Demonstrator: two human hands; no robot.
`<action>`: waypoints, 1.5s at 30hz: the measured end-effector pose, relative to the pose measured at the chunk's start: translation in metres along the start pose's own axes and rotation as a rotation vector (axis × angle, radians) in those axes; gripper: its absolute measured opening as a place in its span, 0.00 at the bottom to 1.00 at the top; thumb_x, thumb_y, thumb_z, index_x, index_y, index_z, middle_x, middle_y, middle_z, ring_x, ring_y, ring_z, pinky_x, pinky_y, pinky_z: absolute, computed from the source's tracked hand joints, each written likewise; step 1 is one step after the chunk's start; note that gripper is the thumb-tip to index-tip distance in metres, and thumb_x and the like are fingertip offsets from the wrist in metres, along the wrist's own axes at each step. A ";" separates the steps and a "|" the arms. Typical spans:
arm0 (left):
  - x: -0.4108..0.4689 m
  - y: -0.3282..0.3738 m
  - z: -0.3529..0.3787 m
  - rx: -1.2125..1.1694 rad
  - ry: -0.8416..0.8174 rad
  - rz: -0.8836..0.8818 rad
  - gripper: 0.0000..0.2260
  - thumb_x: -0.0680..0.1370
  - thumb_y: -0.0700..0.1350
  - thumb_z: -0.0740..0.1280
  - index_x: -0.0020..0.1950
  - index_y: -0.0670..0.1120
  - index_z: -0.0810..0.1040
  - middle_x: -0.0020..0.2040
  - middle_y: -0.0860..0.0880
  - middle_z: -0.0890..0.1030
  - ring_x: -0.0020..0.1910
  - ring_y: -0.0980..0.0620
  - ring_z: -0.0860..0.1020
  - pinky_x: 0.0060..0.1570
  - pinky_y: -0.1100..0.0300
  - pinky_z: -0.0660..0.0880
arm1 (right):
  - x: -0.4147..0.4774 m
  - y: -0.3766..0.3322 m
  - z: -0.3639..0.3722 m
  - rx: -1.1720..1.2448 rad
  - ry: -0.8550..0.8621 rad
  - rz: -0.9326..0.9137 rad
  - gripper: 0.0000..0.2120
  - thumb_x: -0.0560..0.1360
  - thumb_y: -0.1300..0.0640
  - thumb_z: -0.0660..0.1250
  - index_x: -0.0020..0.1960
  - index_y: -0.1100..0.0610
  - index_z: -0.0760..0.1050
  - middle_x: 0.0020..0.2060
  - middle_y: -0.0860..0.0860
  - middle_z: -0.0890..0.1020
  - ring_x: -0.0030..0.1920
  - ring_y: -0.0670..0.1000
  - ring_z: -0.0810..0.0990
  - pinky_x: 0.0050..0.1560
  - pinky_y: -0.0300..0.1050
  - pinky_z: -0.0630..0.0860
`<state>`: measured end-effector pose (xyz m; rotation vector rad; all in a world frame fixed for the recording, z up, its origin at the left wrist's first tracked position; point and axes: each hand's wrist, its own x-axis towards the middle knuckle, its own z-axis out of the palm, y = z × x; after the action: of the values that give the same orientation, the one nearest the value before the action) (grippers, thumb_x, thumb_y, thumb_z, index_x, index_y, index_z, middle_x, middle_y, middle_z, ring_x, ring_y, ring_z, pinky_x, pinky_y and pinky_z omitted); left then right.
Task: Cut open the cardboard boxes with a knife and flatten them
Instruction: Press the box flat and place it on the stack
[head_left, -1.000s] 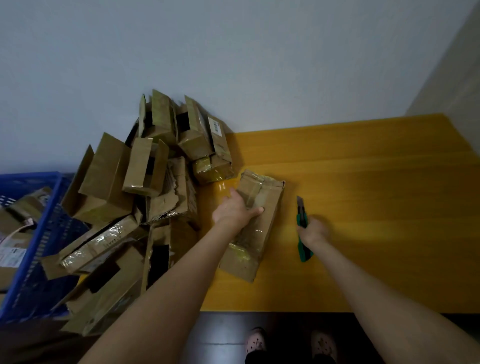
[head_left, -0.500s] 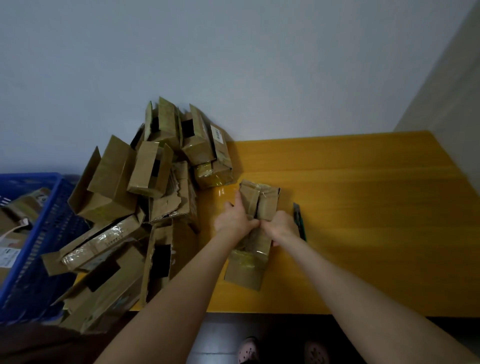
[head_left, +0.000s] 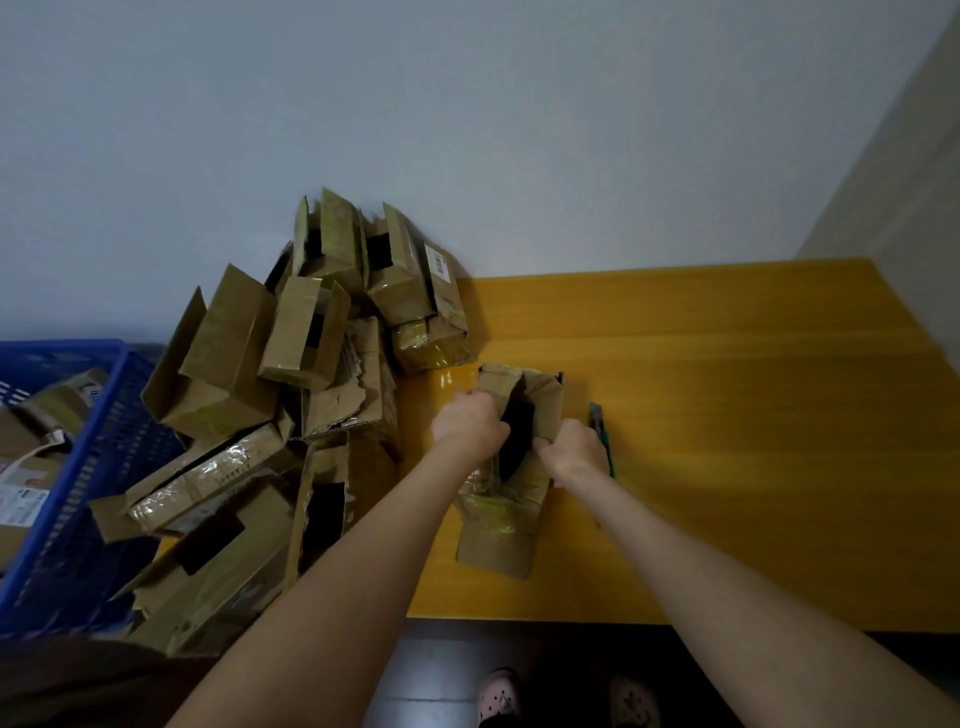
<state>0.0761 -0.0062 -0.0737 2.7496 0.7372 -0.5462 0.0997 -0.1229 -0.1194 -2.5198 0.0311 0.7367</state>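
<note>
A long taped cardboard box (head_left: 501, 525) lies on the yellow table (head_left: 727, 415), its top split open along the middle so a dark gap shows. My left hand (head_left: 467, 423) grips the left flap and my right hand (head_left: 574, 449) grips the right flap, the two pulled apart. A green utility knife (head_left: 602, 431) lies on the table just right of my right hand, partly hidden behind it.
A heap of opened cardboard boxes (head_left: 291, 395) covers the table's left end against the wall. A blue plastic crate (head_left: 78, 493) with more cardboard stands further left. The table's front edge (head_left: 519, 616) runs below my forearms, with my feet on the dark floor.
My right hand let go of the knife, left it on the table and moved to the box. Both hands have since spread the cut top open.
</note>
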 end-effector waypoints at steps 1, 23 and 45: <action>-0.001 -0.002 -0.003 -0.016 -0.011 0.008 0.11 0.80 0.49 0.64 0.58 0.43 0.73 0.57 0.44 0.76 0.52 0.45 0.77 0.45 0.56 0.76 | -0.001 0.000 -0.001 -0.001 0.002 -0.003 0.11 0.79 0.50 0.64 0.44 0.55 0.68 0.43 0.54 0.80 0.41 0.56 0.83 0.41 0.48 0.81; -0.035 0.001 -0.031 -0.712 -0.008 0.153 0.13 0.81 0.45 0.63 0.64 0.42 0.74 0.56 0.45 0.79 0.56 0.47 0.78 0.59 0.48 0.76 | -0.013 0.003 -0.042 0.079 0.088 0.186 0.37 0.73 0.41 0.69 0.73 0.60 0.61 0.70 0.56 0.67 0.63 0.59 0.74 0.51 0.51 0.74; -0.043 0.007 -0.061 -0.547 -0.102 0.370 0.11 0.81 0.46 0.63 0.63 0.45 0.75 0.54 0.47 0.79 0.54 0.48 0.78 0.58 0.51 0.74 | -0.025 0.022 -0.088 -0.528 0.336 -0.210 0.56 0.70 0.33 0.67 0.78 0.60 0.37 0.78 0.58 0.50 0.78 0.60 0.47 0.75 0.59 0.47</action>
<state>0.0629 -0.0109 -0.0004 2.2459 0.2807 -0.3373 0.1184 -0.1873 -0.0530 -3.0574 -0.3498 0.2484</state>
